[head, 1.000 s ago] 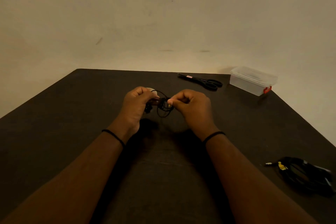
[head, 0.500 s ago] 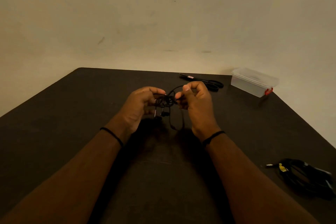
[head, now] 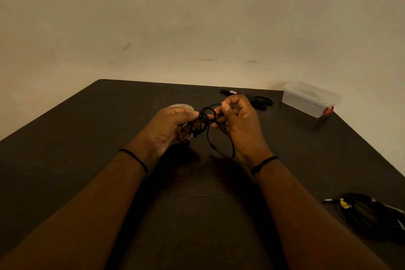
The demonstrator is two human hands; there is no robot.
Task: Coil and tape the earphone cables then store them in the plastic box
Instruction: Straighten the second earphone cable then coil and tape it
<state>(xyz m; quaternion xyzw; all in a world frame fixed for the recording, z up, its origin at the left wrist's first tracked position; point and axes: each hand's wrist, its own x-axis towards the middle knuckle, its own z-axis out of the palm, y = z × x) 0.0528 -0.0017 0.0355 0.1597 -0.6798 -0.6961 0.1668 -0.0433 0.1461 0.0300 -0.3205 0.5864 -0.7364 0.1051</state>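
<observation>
Earphone cable [head: 209,136]: black. Tabletop [head: 76,138]: dark brown, plain. Plastic box [head: 306,103]: translucent white, red-orange latch. Scissors [head: 258,102]: black handles. Tape roll [head: 182,106]: pale tan. Second cable bundle [head: 372,215]: black, yellow tag. Wristbands: black. Wall: plain cream.

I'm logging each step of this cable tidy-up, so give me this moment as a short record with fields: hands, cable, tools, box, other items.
left hand: pinches the bundled part of the thin black earphone cable
right hand: pinches a loop of the same cable
cable state: partly coiled, one loop hangs down, held above the dark table
tape: pale roll of tape behind the left hand
tools: black-handled scissors, far right
box: clear plastic box with lid on, orange clip
other: second black cable bundle, near right edge
</observation>
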